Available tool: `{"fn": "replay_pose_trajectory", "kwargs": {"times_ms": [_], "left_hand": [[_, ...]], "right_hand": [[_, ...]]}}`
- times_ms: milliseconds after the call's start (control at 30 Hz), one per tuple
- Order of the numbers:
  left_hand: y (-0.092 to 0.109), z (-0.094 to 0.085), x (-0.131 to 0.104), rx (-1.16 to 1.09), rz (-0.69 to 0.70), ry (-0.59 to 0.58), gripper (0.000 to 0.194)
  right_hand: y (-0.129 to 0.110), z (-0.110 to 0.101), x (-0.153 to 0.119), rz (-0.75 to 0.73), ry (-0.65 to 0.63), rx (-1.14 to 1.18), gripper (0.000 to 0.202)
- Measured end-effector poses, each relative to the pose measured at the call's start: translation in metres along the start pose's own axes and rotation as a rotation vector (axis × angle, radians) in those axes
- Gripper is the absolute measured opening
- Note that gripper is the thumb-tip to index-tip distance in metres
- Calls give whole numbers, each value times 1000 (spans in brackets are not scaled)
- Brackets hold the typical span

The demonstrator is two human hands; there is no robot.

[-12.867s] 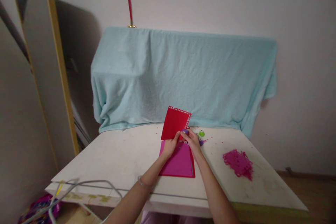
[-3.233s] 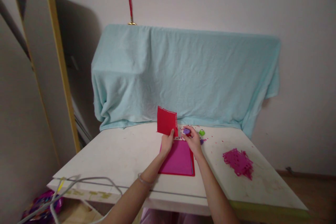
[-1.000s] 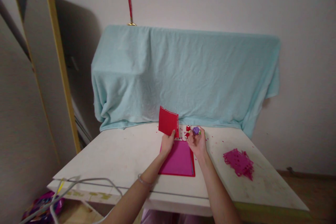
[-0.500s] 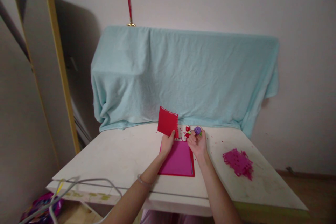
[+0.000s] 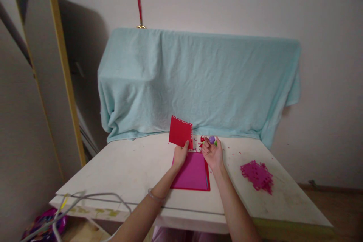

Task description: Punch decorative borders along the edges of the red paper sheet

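Observation:
My left hand pinches the lower edge of a red sheet of paper, thumb on the near side. Small holes run along the sheet's top and right edges, and it is held up at a slant. My right hand is just to the right, palm partly turned up, its fingers loosely bent and apart. Right behind those fingers is a small purple and green paper punch, partly hidden. A red punch stands beside it. Below the hands lies a stack of magenta sheets over red ones.
A heap of punched magenta paper scraps lies on the right of the white table. Tiny paper bits are scattered near the punches. A light blue cloth drapes over something at the back. Grey cables cross the front left edge.
My right hand has let go of the purple punch, which now sits behind the fingers, and the fingers have loosened. My left hand and the red sheet have barely shifted.

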State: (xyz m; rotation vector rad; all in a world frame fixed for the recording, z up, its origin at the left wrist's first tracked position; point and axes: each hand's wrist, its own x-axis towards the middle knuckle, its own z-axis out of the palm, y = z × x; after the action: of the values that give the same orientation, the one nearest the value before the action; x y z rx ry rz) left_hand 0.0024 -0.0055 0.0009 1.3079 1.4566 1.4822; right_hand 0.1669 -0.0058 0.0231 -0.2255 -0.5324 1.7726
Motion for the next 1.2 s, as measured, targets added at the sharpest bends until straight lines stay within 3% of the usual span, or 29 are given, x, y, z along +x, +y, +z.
{"fn": "replay_pose_trajectory", "kwargs": {"times_ms": [933,1200], "left_hand": [[-15,4,5,73,-21,-25,45],[-8,1,2,57,-9,-14,44]], "right_hand": [[0,-1,2,-9,67,-101,34],[0,-2,2,8,59,-77,34]]}}
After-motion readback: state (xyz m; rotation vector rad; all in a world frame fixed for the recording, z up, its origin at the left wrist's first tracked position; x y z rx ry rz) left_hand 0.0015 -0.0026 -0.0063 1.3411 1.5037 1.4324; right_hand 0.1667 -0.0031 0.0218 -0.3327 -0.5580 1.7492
